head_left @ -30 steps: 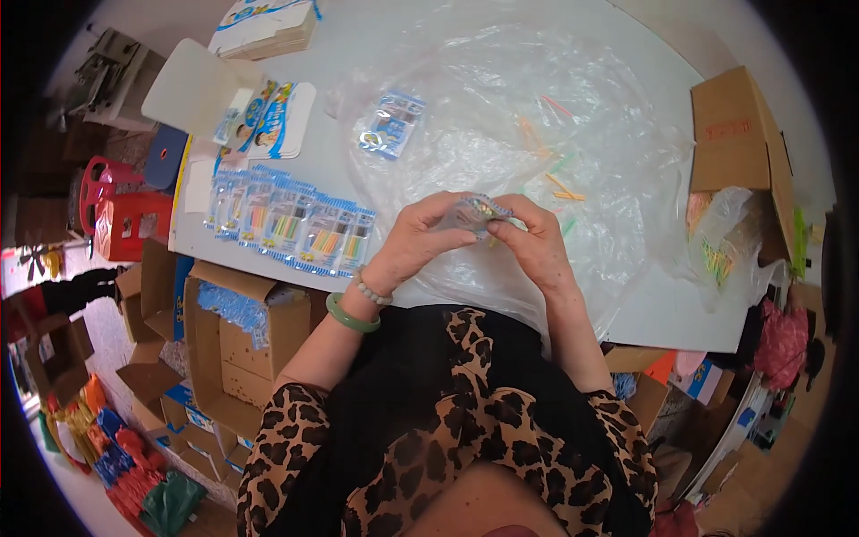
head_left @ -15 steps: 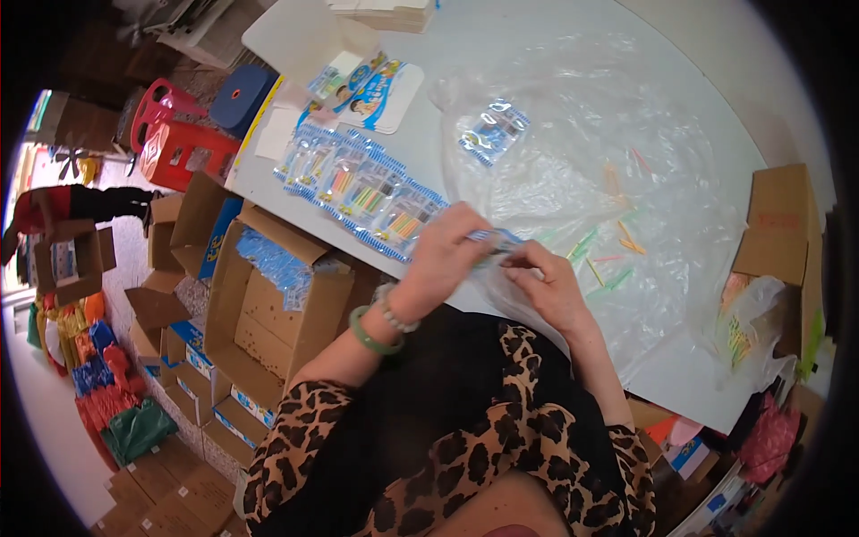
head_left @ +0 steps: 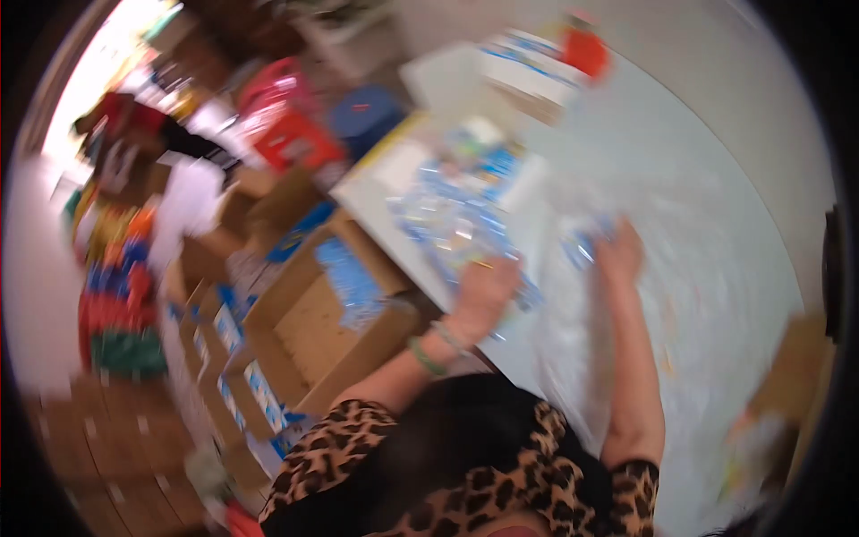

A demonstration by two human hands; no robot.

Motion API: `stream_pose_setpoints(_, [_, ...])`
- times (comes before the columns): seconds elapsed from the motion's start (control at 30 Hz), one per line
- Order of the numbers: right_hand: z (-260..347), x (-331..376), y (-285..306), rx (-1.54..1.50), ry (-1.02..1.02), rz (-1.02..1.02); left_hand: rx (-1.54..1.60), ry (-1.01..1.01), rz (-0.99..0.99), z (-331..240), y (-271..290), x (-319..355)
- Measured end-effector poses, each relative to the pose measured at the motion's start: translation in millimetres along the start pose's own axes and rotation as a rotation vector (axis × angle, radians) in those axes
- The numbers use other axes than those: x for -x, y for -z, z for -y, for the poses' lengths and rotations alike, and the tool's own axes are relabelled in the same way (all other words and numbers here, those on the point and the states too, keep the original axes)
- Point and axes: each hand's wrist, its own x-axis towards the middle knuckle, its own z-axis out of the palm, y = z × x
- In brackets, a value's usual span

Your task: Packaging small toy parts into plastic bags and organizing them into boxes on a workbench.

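Two hands [head_left: 488,291] [head_left: 619,253] at blurred clear packets [head_left: 456,219]

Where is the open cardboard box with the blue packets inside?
In the head view, the open cardboard box stands on the floor at the person's left, against the white table's left edge, just below and left of the left hand.

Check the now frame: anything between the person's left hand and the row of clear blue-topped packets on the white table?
Nothing visible. The left hand lies at the near end of the row of clear blue-topped packets on the white table, apparently touching it. Motion blur hides the fingers. The right hand is apart, on clear plastic sheet.
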Motion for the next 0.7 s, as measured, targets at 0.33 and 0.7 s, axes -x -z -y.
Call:
stream_pose_setpoints(0.33, [-39,2,70,-0.704,0.015,0.066,0.105,0.074,0.102,-26,14,-20])
stream_pose_setpoints(0.7, [-23,123,111,-0.752,-0.083,0.257,1.757,0.798,0.795,-103,14,-71])
